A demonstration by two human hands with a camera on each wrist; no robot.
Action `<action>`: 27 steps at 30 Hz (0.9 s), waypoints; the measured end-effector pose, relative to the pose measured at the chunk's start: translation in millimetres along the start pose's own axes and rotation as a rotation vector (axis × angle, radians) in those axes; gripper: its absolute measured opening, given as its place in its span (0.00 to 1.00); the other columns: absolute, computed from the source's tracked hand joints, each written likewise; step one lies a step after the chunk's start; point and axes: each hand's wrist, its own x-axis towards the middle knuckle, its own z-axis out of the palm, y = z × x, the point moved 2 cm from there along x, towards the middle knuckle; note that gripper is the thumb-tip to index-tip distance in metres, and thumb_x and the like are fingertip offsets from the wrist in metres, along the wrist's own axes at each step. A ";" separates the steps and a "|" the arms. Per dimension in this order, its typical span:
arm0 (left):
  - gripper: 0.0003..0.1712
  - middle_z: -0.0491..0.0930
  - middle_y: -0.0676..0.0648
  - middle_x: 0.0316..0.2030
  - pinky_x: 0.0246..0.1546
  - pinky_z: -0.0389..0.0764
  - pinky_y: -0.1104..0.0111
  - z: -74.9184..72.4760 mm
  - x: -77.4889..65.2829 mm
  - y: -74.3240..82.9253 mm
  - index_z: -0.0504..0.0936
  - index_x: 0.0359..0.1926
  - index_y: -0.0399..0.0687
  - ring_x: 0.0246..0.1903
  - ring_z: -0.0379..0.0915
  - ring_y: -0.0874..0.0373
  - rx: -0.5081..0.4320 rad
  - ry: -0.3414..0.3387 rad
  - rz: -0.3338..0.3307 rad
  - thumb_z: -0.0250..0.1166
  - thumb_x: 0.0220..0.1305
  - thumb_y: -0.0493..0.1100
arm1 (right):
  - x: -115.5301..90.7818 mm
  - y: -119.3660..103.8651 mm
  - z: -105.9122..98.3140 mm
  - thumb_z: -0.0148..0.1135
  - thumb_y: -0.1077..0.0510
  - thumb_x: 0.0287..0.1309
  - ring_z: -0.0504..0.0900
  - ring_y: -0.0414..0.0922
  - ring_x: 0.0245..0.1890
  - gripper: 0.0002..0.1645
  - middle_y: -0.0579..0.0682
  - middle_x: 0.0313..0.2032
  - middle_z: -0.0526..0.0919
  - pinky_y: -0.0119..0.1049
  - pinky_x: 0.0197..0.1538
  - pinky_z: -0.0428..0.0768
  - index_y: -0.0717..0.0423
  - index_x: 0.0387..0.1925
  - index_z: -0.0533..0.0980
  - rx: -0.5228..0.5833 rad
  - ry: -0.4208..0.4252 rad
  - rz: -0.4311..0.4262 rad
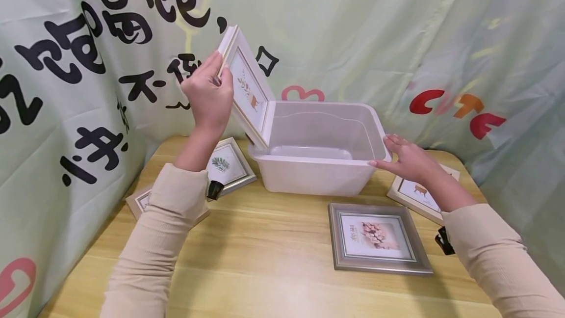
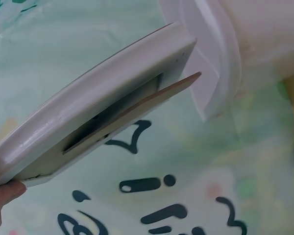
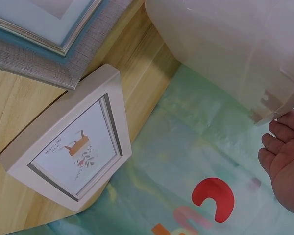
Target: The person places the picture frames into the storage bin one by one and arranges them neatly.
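My left hand point(image 1: 207, 94) grips the upper end of a white picture frame point(image 1: 252, 87), which stands tilted with its lower end at the left rim of a white plastic bin point(image 1: 318, 178). Its glazed front, with a small plant print, faces right. The left wrist view shows the frame's back, where a thin stand flap point(image 2: 137, 110) sticks out. At the bin's right end my right hand point(image 1: 410, 161) holds the rim, thumb along the front edge. The right wrist view shows the fingers point(image 3: 273, 142) bent at the rim; the thumb is hidden there.
A grey picture frame point(image 1: 335, 239) with a pink flower print lies at front right. A pale frame point(image 1: 406, 195) lies partly under my right arm. Left of the bin are a silver frame point(image 1: 238, 183) and a beige frame point(image 1: 137, 202). Printed curtains point(image 1: 353, 28) hang behind the wooden table point(image 1: 265, 259).
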 end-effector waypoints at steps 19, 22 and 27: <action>0.14 0.81 0.35 0.43 0.50 0.78 0.65 47.7 -55.8 -32.5 0.82 0.42 0.28 0.47 0.79 0.45 0.003 0.016 -0.005 0.59 0.53 0.28 | -3.5 0.4 5.9 0.55 0.32 0.54 0.53 0.69 0.66 0.56 0.72 0.67 0.52 0.67 0.61 0.59 0.67 0.68 0.51 0.015 0.009 -0.023; 0.13 0.82 0.35 0.43 0.49 0.79 0.65 51.8 -62.4 -38.6 0.82 0.42 0.28 0.47 0.79 0.45 0.021 0.004 0.008 0.59 0.54 0.29 | -3.0 0.5 4.5 0.55 0.32 0.54 0.53 0.69 0.66 0.56 0.72 0.67 0.52 0.67 0.61 0.59 0.68 0.68 0.51 0.013 0.017 -0.024; 0.13 0.81 0.35 0.43 0.49 0.79 0.64 57.5 -72.8 -46.8 0.82 0.42 0.28 0.47 0.79 0.45 0.051 -0.020 0.036 0.59 0.54 0.28 | -2.9 -0.1 0.9 0.54 0.32 0.54 0.52 0.69 0.66 0.57 0.72 0.67 0.51 0.67 0.62 0.58 0.68 0.68 0.50 0.016 0.017 -0.017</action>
